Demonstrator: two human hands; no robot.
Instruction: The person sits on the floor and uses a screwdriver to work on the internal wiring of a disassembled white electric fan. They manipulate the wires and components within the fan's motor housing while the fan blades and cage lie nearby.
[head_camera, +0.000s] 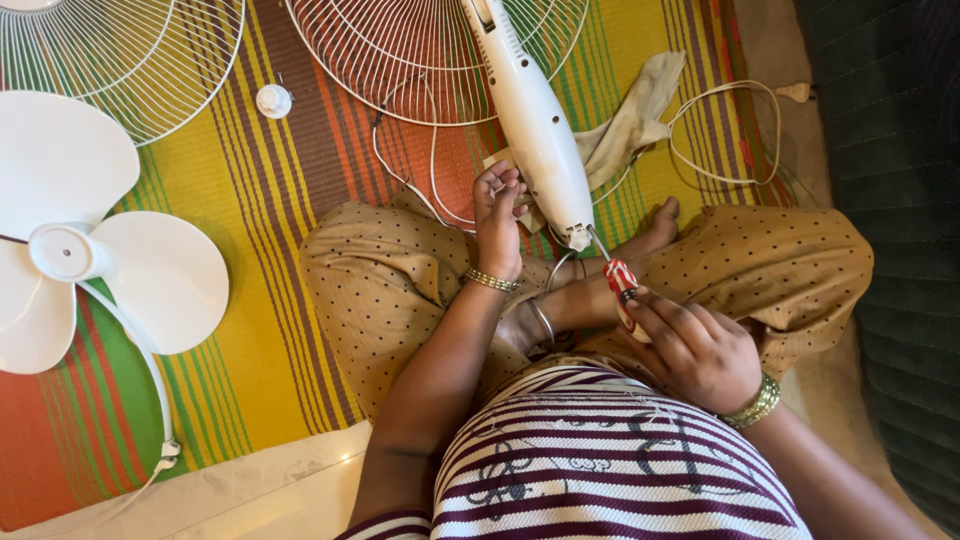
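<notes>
At centre, over crossed legs: left hand (497, 215) steadying white fan body (535, 130), right hand (690, 350) clamped on red screwdriver (620, 285), tip at body's six o'clock end. Likely slipping off the screw if tilted; cord (725, 130) at two o'clock snagging.

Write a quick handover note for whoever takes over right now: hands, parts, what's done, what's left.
Left hand steadies the white fan body across the lap. Right hand holds a red-and-white screwdriver, tip at the body's lower end.
Already off: blade, two wire grilles, small white cap, all on the striped mat.
Cord and cloth lie beside the body.
Left: the lower end being worked.
</notes>
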